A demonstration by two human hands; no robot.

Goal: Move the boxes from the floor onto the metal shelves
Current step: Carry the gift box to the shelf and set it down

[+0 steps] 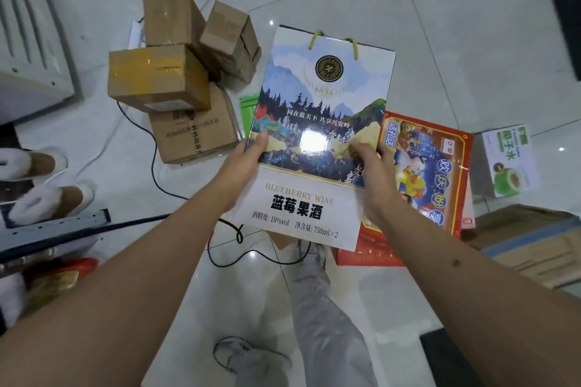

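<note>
I hold a flat blueberry wine gift box [320, 110] with a mountain picture and gold cord handles, lifted above the floor at the centre. My left hand [243, 166] grips its left edge and my right hand [374, 173] grips its right edge. Several brown cardboard boxes [176, 72] are piled on the floor to the left. A red gift box [430, 166] lies under and to the right of the held box. A corner of the dark metal shelf [53, 229] shows at the left.
A small white and green coconut water box [506, 160] stands at the right, with a taped cardboard box [534, 239] below it. A black cable [157, 173] snakes over the white tiles. Fur-lined slippers [41, 185] sit at the left. A white appliance [28, 34] fills the upper left.
</note>
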